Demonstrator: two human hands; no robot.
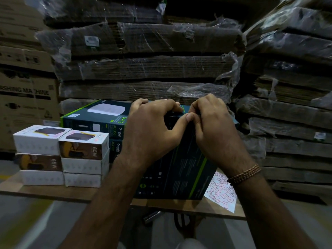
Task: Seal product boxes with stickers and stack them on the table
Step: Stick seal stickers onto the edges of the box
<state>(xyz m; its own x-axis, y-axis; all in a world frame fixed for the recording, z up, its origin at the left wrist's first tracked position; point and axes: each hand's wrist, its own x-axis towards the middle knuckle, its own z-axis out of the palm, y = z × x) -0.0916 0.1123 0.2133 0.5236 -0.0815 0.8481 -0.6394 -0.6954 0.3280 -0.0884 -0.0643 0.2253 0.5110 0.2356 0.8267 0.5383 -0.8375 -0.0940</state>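
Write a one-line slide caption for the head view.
Both hands, left hand and right hand, grip the top edge of a dark product box beside stacked white boxes.

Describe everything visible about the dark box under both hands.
The dark printed cardboard box stands tilted on the wooden table, its face carrying small white text, icons and a diagonal green stripe. The left hand grips its top edge; the right hand pinches at that same edge. Its lower right corner overlaps a white sticker sheet. Similar boxes are stacked behind.
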